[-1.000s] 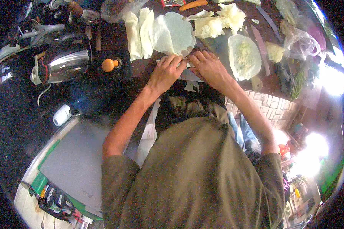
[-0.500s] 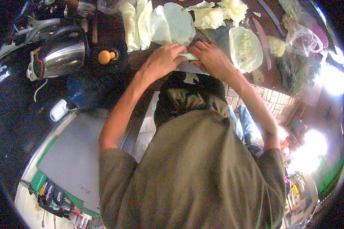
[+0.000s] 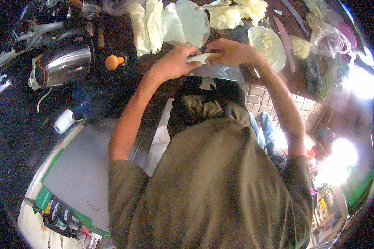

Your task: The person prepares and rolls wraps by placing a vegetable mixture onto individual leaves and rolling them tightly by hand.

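Observation:
Between my two hands is a small, pale rolled-up wrapper (image 3: pixel 198 57), held just above a shiny grey surface (image 3: pixel 225 71) at the table's near edge. My left hand (image 3: pixel 175 63) pinches its left end, thumb underneath. On the other end my right hand (image 3: pixel 232 52) has its fingers curled, partly hiding the roll. Right beyond my hands lie thin, round, whitish sheets (image 3: pixel 192 25). To their left are long folded pale sheets (image 3: pixel 147 29). Near my right wrist sits a pale oval plate or sheet (image 3: pixel 273 49) bearing greenish shredded filling (image 3: pixel 267 41).
Crumpled pale yellow leaves (image 3: pixel 239 15) lie at the back, with a pinkish blade-like strip (image 3: pixel 284 36) to their right. Plastic bags (image 3: pixel 327 40) and green herbs (image 3: pixel 326 83) crowd the right. A metal kettle (image 3: pixel 68 62) and an orange knob (image 3: pixel 111 62) are at left.
My right hand has shifted slightly up and right, its wrist now over part of the filling plate. More of the roll shows between my hands, and it is tilted slightly.

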The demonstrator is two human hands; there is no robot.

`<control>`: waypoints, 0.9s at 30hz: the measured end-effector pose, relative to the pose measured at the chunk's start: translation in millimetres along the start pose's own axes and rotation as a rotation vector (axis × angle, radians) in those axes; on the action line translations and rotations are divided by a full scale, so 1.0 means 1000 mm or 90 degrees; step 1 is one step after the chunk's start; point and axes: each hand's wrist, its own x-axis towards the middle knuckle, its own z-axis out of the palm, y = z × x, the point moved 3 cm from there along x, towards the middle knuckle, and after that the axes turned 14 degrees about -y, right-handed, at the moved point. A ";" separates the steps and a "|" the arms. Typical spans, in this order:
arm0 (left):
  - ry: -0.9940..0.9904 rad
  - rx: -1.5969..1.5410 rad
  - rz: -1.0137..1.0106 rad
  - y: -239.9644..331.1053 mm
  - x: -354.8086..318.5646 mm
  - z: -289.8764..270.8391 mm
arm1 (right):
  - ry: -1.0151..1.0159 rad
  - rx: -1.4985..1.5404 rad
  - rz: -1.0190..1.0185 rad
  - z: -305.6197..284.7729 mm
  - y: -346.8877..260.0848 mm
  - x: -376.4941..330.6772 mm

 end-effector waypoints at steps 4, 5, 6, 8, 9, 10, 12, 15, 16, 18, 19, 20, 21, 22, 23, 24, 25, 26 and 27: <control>-0.129 -0.245 0.042 -0.010 -0.002 -0.001 | -0.174 0.243 0.127 -0.010 -0.011 -0.005; -0.146 -0.236 0.033 0.002 -0.008 -0.007 | -0.183 0.265 0.130 -0.007 -0.011 -0.008; -0.147 -0.250 0.063 0.001 -0.008 -0.006 | -0.191 0.287 0.134 -0.005 -0.011 -0.010; -0.147 -0.278 0.122 -0.004 -0.010 0.000 | -0.191 0.299 0.141 -0.007 -0.018 -0.017; -0.151 -0.328 0.117 -0.006 -0.012 0.002 | -0.192 0.304 0.143 -0.006 -0.022 -0.019; -0.156 -0.378 0.111 -0.008 -0.015 0.004 | -0.197 0.329 0.135 -0.003 -0.021 -0.021; -0.171 -0.424 0.107 -0.006 -0.021 0.004 | -0.205 0.375 0.117 0.005 -0.018 -0.027; -0.213 -0.407 0.130 0.006 -0.029 -0.002 | -0.266 0.517 0.070 0.019 -0.026 -0.041; -0.234 -0.418 0.117 0.012 -0.031 -0.004 | -0.285 0.532 0.066 0.021 -0.031 -0.043; -0.277 -0.436 0.091 0.028 -0.035 -0.008 | -0.322 0.561 0.057 0.023 -0.046 -0.048; -0.277 -0.439 0.096 0.034 -0.036 -0.008 | -0.332 0.567 0.033 0.025 -0.052 -0.049; -0.274 -0.431 0.084 0.040 -0.036 -0.010 | -0.349 0.575 0.017 0.026 -0.057 -0.047; -0.271 -0.424 0.072 0.046 -0.037 -0.012 | -0.366 0.583 0.002 0.026 -0.062 -0.045; -0.268 -0.417 0.060 0.050 -0.037 -0.015 | -0.383 0.591 -0.014 0.026 -0.066 -0.045; -0.251 -0.410 0.056 0.051 -0.038 -0.018 | -0.362 0.593 0.000 0.025 -0.069 -0.045; -0.234 -0.403 0.051 0.052 -0.040 -0.022 | -0.340 0.608 -0.008 0.027 -0.069 -0.046; -0.217 -0.396 0.047 0.051 -0.041 -0.025 | -0.318 0.623 -0.016 0.029 -0.067 -0.047; -0.180 -0.359 0.080 0.048 -0.043 -0.028 | -0.295 0.638 -0.024 0.031 -0.065 -0.048; -0.143 -0.323 0.113 0.043 -0.045 -0.031 | -0.283 0.651 -0.029 0.033 -0.066 -0.050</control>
